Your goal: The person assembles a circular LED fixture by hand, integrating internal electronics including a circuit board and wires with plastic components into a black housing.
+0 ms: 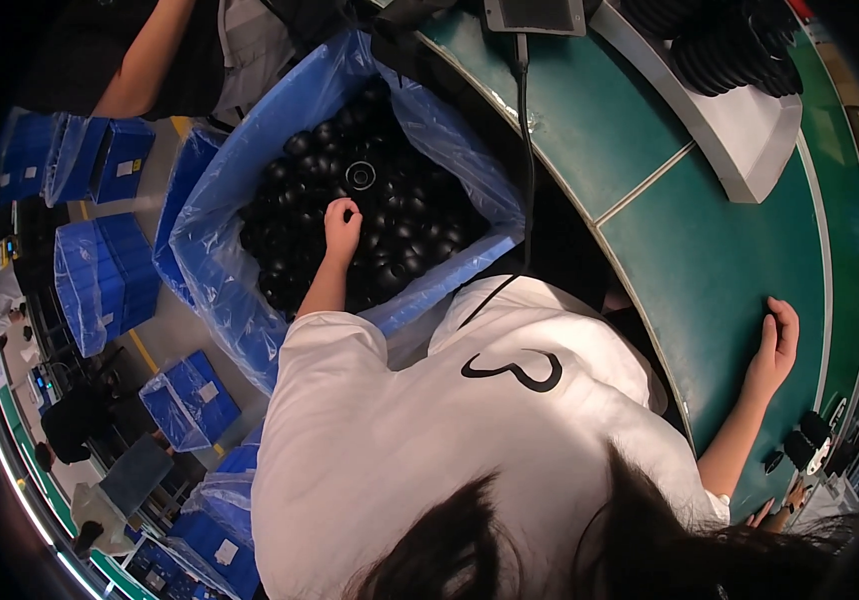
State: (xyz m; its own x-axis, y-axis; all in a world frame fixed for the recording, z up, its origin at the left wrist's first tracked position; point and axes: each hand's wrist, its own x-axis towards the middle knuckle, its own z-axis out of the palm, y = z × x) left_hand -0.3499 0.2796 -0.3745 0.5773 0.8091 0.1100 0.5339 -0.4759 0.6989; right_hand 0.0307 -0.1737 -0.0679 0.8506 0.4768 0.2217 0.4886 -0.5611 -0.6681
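Note:
My left hand is above a heap of glossy black rounded parts in a large blue bin lined with clear plastic. Its fingers are curled in toward the thumb; whatever they hold, if anything, cannot be made out against the black heap. Just beyond the fingertips, one black round part shows a pale ring on its face. Far to the right, my right hand rests on the green worktable. Its fingers are loosely bent and apart from the thumb, with nothing seen in them.
A black cable runs from a grey device down past the bin. Stacked black rings stand by a white curved tray. Another person's arm is at upper left. More blue bins stand on the left floor.

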